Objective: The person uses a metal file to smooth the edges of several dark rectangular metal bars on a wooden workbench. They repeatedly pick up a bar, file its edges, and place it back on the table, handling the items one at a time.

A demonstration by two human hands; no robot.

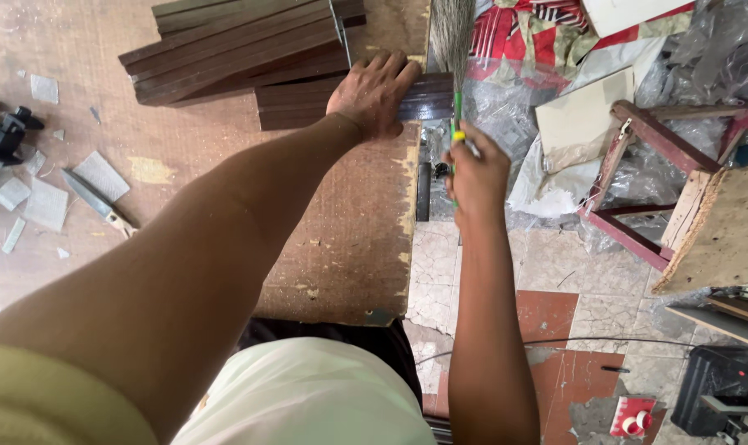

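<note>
Worktop (pixel 341 247): near half bare from front edge up to mid-depth; open passage there. Far edge blocked by stacked dark wooden strips (pixel 242 49), left hand (pixel 374 92) pressing on the nearest ones at the right edge. Left edge cluttered: grey tile scraps (pixel 48 202), knife (pixel 98 202), black tool (pixel 7 136). Off the right edge, right hand (pixel 475 173) grips a broom (pixel 454 49), narrowing the gap. Floor right: wooden stool frame (pixel 646 181), plastic sheeting (pixel 547 189); tiles nearer are open.
</note>
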